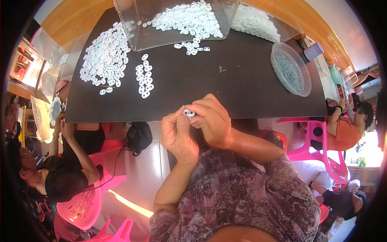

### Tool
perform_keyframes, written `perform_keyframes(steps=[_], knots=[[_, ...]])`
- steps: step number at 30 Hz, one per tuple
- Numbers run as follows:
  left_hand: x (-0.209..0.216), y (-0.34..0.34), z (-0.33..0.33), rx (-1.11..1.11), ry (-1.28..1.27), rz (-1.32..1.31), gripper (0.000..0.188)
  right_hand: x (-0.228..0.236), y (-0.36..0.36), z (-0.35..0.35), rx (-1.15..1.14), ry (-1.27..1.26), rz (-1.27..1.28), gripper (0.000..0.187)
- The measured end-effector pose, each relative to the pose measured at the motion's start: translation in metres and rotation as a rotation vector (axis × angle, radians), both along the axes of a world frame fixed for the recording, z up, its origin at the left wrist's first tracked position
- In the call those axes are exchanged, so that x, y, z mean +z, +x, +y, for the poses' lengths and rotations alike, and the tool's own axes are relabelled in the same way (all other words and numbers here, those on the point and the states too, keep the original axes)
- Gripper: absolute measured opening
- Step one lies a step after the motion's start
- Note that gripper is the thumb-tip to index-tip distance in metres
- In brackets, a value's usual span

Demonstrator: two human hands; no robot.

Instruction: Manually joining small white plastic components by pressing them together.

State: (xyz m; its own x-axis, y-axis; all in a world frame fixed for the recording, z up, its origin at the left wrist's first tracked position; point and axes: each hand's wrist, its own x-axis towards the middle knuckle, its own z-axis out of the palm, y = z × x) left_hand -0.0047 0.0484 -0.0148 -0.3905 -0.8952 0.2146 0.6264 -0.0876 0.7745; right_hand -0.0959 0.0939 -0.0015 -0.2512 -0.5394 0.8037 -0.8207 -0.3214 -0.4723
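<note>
A small white oval plastic piece with dark holes (188,113) sits between my two hands, just off the table's near edge. My left hand (178,135) pinches it from the left, thumb up against its near side. From the other side my right hand (214,121) grips the same piece, with fingers bent around it. Anything else small within the right fingers is hidden. Beyond my hands, a short double column of similar white oval pieces (144,76) lies on the dark table (177,88).
A big pile of white ovals (105,56) covers the table's left. Clear tubs hold more white ovals (187,18) and whitish pieces (256,22) at the back. A round clear dish (308,86) holds screws at right. Two co-workers (66,173) (346,131) sit either side.
</note>
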Motion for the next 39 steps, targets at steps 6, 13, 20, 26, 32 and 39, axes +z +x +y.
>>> perform_keyframes(steps=[6,13,20,26,32,39], knots=[[-0.003,-0.003,-0.001,0.016,-0.003,-0.011,0.016,-0.008,0.001,-0.002,-0.017,-0.006,-0.008,0.027],[-0.001,-0.002,-0.003,0.002,0.076,-0.008,0.017,-0.002,0.005,0.0,0.004,0.07,-0.111,0.03],[-0.003,0.001,0.0,-0.01,0.053,-0.035,0.018,-0.004,0.003,0.0,-0.011,0.023,-0.075,0.027],[-0.007,0.0,0.001,0.024,-0.017,-0.037,0.016,-0.006,0.004,0.0,-0.014,-0.001,-0.022,0.023],[-0.01,0.001,0.002,-0.022,-0.013,-0.008,0.014,-0.012,0.005,0.0,-0.044,0.011,-0.005,0.023],[-0.008,0.002,-0.006,0.095,-0.067,-0.096,0.017,0.001,0.012,-0.01,-0.015,0.017,-0.148,0.026]])
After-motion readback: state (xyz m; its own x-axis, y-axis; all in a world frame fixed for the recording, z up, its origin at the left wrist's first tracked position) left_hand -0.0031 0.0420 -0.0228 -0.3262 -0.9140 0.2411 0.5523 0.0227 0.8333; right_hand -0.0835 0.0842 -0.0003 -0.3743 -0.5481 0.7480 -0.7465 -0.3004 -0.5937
